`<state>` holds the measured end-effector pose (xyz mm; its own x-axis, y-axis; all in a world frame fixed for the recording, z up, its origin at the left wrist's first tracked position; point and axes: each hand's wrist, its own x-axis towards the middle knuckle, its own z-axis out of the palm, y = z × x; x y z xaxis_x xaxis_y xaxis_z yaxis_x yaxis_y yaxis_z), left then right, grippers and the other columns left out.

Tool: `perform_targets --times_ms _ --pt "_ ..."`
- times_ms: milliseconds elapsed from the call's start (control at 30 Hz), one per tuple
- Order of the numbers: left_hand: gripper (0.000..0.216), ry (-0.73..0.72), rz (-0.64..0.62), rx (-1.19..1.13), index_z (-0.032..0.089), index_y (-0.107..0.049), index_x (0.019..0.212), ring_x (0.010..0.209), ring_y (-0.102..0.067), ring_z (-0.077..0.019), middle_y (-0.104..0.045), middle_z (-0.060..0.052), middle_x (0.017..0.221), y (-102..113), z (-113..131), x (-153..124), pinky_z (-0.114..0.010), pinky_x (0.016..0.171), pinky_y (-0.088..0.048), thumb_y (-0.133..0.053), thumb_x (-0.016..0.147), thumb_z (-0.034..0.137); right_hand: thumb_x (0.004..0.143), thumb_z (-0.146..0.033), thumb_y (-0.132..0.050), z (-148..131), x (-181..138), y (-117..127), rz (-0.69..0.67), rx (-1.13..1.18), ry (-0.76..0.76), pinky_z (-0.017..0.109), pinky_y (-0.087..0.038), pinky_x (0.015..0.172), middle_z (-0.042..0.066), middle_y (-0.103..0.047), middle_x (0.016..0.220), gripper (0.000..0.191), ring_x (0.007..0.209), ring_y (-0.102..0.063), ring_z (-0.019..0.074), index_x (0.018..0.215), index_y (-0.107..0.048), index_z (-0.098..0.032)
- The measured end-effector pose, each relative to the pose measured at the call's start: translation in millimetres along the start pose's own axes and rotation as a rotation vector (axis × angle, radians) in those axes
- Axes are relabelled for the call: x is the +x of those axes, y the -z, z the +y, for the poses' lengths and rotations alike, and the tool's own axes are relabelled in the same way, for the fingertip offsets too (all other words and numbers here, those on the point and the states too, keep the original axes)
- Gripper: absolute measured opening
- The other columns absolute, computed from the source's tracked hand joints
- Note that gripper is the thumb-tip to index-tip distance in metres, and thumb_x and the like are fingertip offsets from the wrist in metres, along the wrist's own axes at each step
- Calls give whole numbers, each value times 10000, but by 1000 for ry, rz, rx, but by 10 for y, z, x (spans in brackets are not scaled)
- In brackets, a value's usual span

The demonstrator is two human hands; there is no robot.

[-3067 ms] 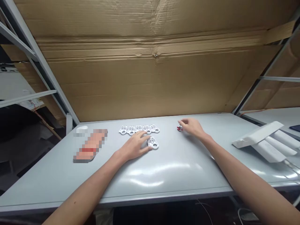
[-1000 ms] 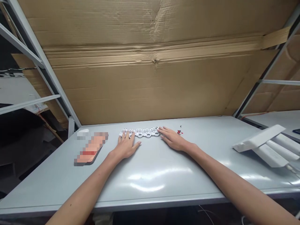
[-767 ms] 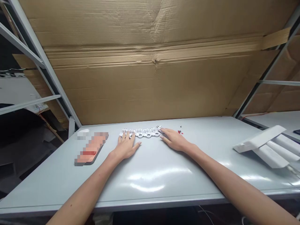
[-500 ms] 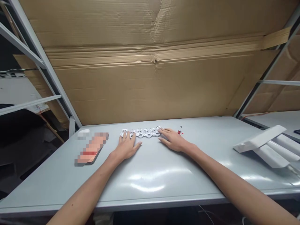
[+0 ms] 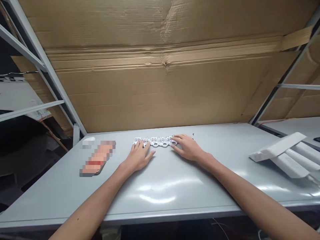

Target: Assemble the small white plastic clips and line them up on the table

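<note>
Several small white plastic parts [image 5: 163, 141], each with a ring-shaped lower end, lie side by side in a row on the grey table. My left hand [image 5: 140, 155] rests with its fingers spread over the left end of the row, fingertips touching the parts. At the opposite end, my right hand [image 5: 187, 146] has its fingers stretched out over the last part, which they partly cover. Neither hand grips anything. Just beyond my right hand lies a tiny dark piece [image 5: 193, 134].
On the left of the table [image 5: 155, 186] lie a blurred orange flat object [image 5: 101, 158] and a small white item [image 5: 90, 139]. White packaging pieces [image 5: 282, 151] lie at the right. A cardboard panel [image 5: 160, 96] closes off the back, with metal frame bars on both sides.
The row of white parts has slid a little to the right along with both hands. My right hand now covers the small red bits that showed beside it.
</note>
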<state>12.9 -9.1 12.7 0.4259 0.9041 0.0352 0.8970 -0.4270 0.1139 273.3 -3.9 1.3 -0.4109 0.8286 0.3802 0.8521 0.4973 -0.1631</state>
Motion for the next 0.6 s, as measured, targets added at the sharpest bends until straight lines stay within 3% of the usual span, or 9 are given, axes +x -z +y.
perform_targets --times_ms 133,333,600 --pt "613 24 3 -8 161 -381 1472 1477 -179 -342 -277 -177 1577 0 46 -12 -531 1159 -189 -258 1000 534 956 -569 -397 -112 -41 -48 -102 24 103 526 -301 1129 145 -449 1492 591 1393 -361 336 1409 -515 -208" --pt "758 64 -59 -3 147 -222 1545 1489 -36 -367 -109 -172 1620 -38 50 -7 -555 1165 -136 -248 965 634 926 -711 -274 -192 -57 -58 -296 42 49 599 -160 1160 153 -219 1609 788 1485 -144 351 1526 -331 -204" --pt "748 47 -40 -18 148 -223 1550 1491 -23 -353 -112 -166 1617 -67 34 53 -566 1172 -108 -252 974 623 953 -669 -246 -131 35 -77 -293 37 -9 590 -131 1168 131 -204 1614 736 1490 -127 333 1533 -315 -220"
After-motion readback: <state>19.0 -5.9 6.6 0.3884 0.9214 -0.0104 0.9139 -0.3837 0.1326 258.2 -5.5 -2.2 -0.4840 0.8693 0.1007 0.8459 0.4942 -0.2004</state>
